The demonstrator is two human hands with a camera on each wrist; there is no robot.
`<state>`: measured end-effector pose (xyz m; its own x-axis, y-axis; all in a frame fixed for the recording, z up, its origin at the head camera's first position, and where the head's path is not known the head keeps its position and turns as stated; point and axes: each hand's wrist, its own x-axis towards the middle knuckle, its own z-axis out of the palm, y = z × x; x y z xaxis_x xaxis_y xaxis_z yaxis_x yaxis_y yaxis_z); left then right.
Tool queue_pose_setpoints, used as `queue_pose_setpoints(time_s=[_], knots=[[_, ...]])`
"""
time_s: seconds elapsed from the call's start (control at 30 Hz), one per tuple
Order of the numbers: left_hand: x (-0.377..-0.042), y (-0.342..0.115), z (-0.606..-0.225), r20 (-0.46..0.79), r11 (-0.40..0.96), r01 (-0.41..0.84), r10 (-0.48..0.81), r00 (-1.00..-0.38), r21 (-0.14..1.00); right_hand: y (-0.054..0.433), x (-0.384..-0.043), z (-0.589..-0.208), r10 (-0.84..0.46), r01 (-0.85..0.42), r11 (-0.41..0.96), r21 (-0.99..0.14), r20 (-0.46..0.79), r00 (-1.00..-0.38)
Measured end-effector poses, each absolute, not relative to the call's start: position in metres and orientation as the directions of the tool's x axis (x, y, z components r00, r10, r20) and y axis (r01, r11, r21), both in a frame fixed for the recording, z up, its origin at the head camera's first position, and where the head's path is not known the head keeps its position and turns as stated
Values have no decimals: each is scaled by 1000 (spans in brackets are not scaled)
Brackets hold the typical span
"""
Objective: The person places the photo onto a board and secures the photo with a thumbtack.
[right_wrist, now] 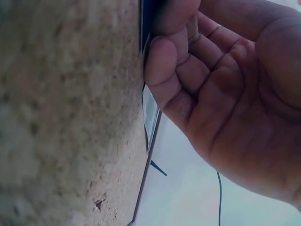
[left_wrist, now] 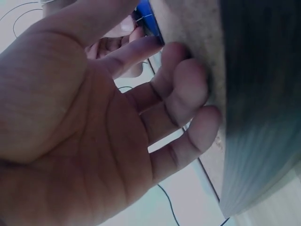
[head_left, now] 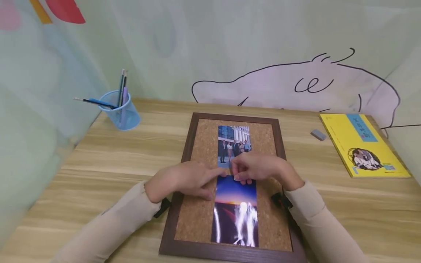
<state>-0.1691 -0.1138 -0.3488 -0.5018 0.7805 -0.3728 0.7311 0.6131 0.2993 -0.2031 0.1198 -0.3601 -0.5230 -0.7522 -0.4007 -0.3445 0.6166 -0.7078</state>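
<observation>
A brown-framed cork board [head_left: 187, 153] lies flat on the wooden desk. Two photos sit on it: an upper photo [head_left: 234, 140] of people before a building and a lower photo [head_left: 236, 215] of a sunset. My left hand [head_left: 184, 180] rests on the cork [left_wrist: 202, 28], its straight index finger touching the lower photo's top left corner. My right hand [head_left: 260, 167] has its fingers curled onto that photo's top edge [right_wrist: 146, 19], with its fingertips [right_wrist: 162, 61] against the board. Whatever sits between its thumb and index finger is hidden.
A blue mesh cup [head_left: 120, 109] with pens stands at the back left. A yellow book [head_left: 363, 144] lies at the right and a grey eraser [head_left: 318, 134] beside it. Pale walls close in at the back and left.
</observation>
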Motion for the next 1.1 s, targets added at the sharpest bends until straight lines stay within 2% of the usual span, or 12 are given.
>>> queue_pose_setpoints(time_s=[0.27, 0.43, 0.67, 1.1], knots=[[-171, -115, -358, -343, 596, 721, 799, -493, 353, 117, -199, -360, -746, -353, 621, -700, -388, -542], [-172, -116, -357, -333, 596, 727, 800, -499, 342, 116, -199, -358, -721, -350, 646, -679, -391, -573], [-173, -114, -355, -347, 600, 728, 795, -497, 331, 118, -199, -357, -708, -349, 661, -664, -397, -584], [-175, -114, -357, -368, 604, 707, 793, -486, 368, 111, -195, -357, -611, -302, 758, -578, -468, -639]])
